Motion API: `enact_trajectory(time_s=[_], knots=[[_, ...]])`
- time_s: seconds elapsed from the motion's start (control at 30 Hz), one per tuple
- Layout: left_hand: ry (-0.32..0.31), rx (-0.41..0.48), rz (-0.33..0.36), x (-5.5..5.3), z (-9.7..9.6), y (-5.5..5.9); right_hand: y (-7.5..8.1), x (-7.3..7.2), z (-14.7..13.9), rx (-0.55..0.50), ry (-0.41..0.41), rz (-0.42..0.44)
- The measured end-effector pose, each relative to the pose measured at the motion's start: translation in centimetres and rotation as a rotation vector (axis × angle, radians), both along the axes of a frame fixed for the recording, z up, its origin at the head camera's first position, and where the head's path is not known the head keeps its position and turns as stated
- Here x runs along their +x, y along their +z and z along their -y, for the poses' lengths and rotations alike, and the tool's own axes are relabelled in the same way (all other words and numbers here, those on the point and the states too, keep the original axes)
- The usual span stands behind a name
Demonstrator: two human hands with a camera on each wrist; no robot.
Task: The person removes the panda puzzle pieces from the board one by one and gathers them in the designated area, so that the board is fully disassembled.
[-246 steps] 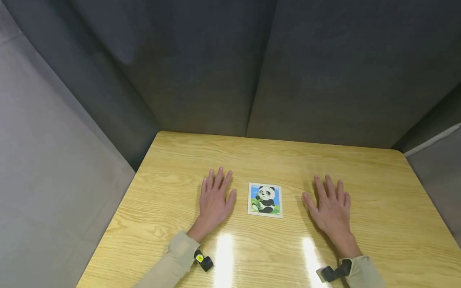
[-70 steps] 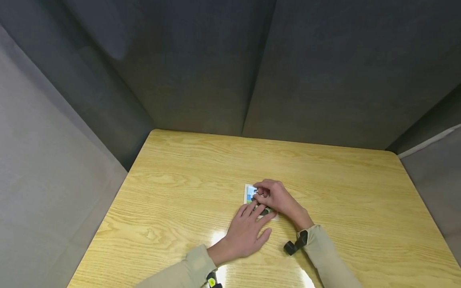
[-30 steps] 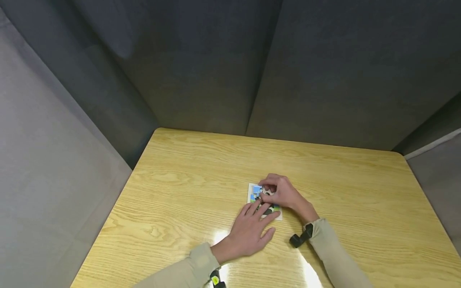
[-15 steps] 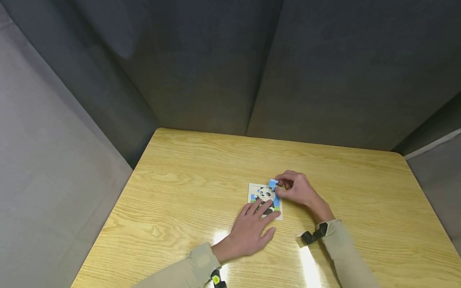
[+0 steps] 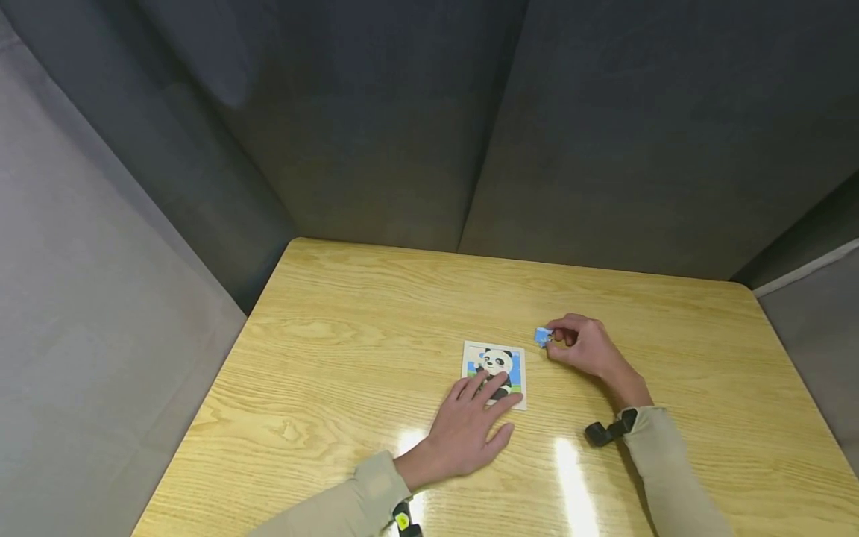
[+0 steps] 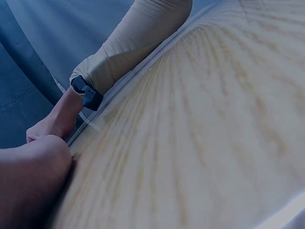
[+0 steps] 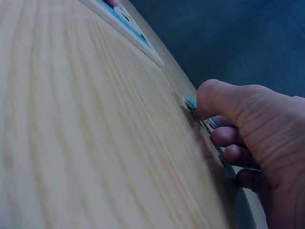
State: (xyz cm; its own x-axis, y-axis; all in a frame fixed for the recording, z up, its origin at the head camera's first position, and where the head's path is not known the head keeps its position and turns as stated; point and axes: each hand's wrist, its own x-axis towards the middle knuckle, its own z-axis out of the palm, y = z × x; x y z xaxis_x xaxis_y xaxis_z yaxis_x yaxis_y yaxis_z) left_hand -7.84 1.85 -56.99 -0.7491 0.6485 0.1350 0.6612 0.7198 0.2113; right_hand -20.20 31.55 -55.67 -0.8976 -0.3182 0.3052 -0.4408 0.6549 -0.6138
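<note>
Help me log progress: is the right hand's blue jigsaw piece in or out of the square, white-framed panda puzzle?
Out: the right hand pinches the blue piece, clear of the panda puzzle.

Left hand [image 5: 466, 436] resting flat, right hand [image 5: 584, 347] pinching.
The left fingers are lying spread, palm down, thumb standing apart; the right thumb is opposing its fingers, the lower ones curling. Left forearm [image 5: 342, 503] and right forearm [image 5: 674, 473] are slanting inward.

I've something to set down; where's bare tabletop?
Bare: wood-grain tabletop left of the square, white-framed panda puzzle, and along the dark curtain. Crowded: the puzzle, under the left hand; beside it, the right hand pinches a blue jigsaw piece.
</note>
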Motion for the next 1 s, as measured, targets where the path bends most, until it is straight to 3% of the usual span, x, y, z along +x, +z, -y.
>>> enact_trajectory(time_s=[1.0], knots=[[0.002, 0.011, -0.009, 0.12, -0.07, -0.11, 0.23, -0.11, -0.63, 0.022, -0.045, 0.091]])
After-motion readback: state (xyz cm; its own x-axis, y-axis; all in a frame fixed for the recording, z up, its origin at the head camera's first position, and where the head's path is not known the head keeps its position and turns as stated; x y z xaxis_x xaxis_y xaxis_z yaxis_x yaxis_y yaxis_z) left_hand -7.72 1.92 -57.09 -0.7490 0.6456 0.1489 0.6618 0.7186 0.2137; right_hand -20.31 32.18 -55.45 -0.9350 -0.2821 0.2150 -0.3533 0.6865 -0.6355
